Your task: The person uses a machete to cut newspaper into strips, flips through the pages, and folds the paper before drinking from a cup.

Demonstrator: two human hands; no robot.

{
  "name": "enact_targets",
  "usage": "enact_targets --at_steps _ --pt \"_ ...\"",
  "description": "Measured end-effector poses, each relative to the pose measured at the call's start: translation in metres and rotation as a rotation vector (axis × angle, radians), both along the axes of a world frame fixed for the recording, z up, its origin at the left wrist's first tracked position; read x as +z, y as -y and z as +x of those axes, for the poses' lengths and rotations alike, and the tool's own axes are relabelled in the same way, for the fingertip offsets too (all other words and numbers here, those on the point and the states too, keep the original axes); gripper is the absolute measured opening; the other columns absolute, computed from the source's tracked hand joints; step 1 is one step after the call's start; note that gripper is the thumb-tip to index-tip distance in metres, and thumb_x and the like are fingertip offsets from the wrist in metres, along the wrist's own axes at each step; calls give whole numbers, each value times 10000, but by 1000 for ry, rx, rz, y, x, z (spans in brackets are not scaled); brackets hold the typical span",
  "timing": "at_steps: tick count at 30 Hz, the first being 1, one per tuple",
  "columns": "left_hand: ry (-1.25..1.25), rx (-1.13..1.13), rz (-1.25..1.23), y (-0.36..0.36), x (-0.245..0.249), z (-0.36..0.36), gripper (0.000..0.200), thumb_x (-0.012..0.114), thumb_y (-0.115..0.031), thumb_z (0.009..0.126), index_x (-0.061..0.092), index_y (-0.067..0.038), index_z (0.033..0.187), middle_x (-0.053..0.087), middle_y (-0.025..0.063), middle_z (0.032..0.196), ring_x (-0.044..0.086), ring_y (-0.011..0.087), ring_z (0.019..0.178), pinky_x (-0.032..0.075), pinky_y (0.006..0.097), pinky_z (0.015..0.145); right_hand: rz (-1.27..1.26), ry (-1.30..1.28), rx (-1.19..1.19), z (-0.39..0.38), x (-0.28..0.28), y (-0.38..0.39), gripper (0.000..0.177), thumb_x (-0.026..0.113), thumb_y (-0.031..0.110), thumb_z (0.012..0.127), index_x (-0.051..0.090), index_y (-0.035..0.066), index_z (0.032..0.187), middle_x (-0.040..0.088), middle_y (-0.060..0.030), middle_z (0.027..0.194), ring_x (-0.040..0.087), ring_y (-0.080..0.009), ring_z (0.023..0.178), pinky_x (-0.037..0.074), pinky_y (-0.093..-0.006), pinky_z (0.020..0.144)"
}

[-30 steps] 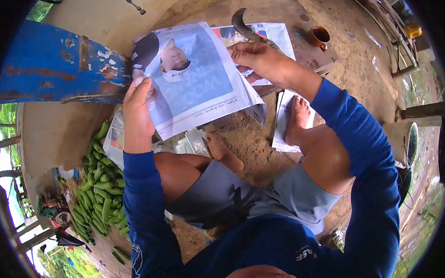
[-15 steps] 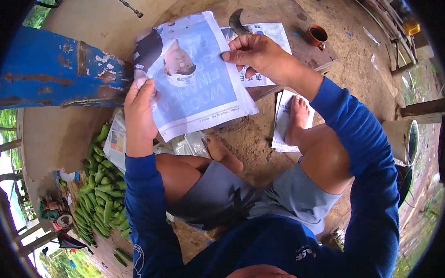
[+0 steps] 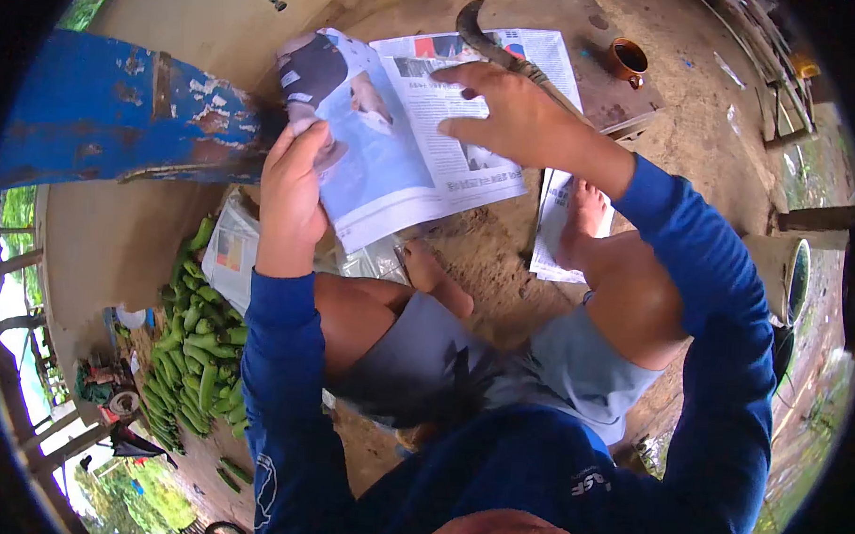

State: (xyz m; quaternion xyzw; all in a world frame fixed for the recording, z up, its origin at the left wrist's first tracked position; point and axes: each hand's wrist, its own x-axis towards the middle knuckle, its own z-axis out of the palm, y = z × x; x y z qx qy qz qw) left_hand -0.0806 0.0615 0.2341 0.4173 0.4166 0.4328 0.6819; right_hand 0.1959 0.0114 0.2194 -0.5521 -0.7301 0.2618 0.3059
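My left hand (image 3: 297, 182) is closed on the left edge of a newspaper sheet (image 3: 384, 176), with its thumb on top. A blue printed picture fills the sheet's left part, and its right part shows columns of text. My right hand (image 3: 518, 115) is over the right part, its thumb and fingers apart and pointing left. Behind that hand lies a curved, dark, horn-like tool (image 3: 475, 29), partly hidden by the hand. Beneath it is another newspaper (image 3: 557, 60) with colour pictures, on a low wooden board.
A brown cup of dark liquid (image 3: 629, 59) stands at the board's right. Long green vegetables (image 3: 198, 353) are heaped at lower left, beside folded newspaper (image 3: 230, 251). More paper (image 3: 553, 243) lies under my right foot. A peeling blue post (image 3: 122, 115) juts in from the left.
The sheet's right side has turned over, so text shows where the blue picture was. My right hand has let go of its edge and spread its fingers. More of the curved tool shows.
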Motion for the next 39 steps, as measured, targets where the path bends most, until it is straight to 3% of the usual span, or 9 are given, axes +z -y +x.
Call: enact_targets --at_steps 1,6,12,18,21,25,27,28,39 --pt "-7 18 -2 4 6 6 234 659 -123 967 655 -8 1171 679 73 1066 648 174 974 528 330 895 185 -27 153 -7 6 4 605 755 328 866 581 9 1350 643 -239 1283 632 -397 1166 500 -432 1023" --pt "-61 56 12 2 8 11 205 600 -85 980 644 9 1157 690 108 1075 671 203 984 552 365 891 324 6 352 -40 28 25 621 810 289 795 603 9 1309 619 -210 1298 599 -396 1208 496 -450 1030" --pt "9 57 5 3 1 18 153 579 -73 984 635 -1 1107 685 102 1031 672 196 939 556 367 846 346 11 339 -52 36 36 619 838 278 761 615 10 1273 606 -216 1311 606 -399 1192 515 -448 1004" --pt "49 97 6 11 -4 25 196 579 -88 980 623 0 1149 671 80 1023 642 166 907 533 339 827 255 67 383 -55 36 38 563 779 344 832 620 -17 1234 625 -227 1263 628 -432 1134 535 -467 955" --pt "24 87 59 17 -5 30 217 562 -100 990 623 6 1169 668 70 1011 625 145 890 522 325 816 260 -94 201 -61 24 34 589 734 420 888 626 -45 1232 651 -235 1229 657 -419 1100 536 -454 947" --pt "-576 -71 467 47 7 42 307 511 -114 1008 572 19 1278 699 155 1079 666 235 965 517 386 858 -290 -367 118 -47 33 13 641 689 510 938 641 -48 1251 686 -197 1153 699 -309 1007 605 -395 817" --pt "-660 -164 538 64 -2 54 380 536 -111 1008 495 -16 1374 669 258 1141 662 424 1085 514 448 898 -505 -459 102 -40 37 11 642 652 524 972 632 -40 1278 673 -144 1126 692 -212 979 643 -333 712" --pt "-623 -217 545 67 -7 54 403 560 -110 1003 481 -13 1386 656 247 1185 662 392 1103 511 438 919 -505 -468 127 -38 33 11 650 648 536 970 640 -44 1263 677 -125 1032 703 -203 913 647 -323 696" --pt "-270 -389 349 65 -1 50 675 664 -223 1016 336 -16 1568 567 100 1393 559 160 1229 457 313 1039 -576 -546 149 -21 33 17 507 717 406 952 689 -38 1194 721 -129 1033 703 -219 951 641 -370 682"
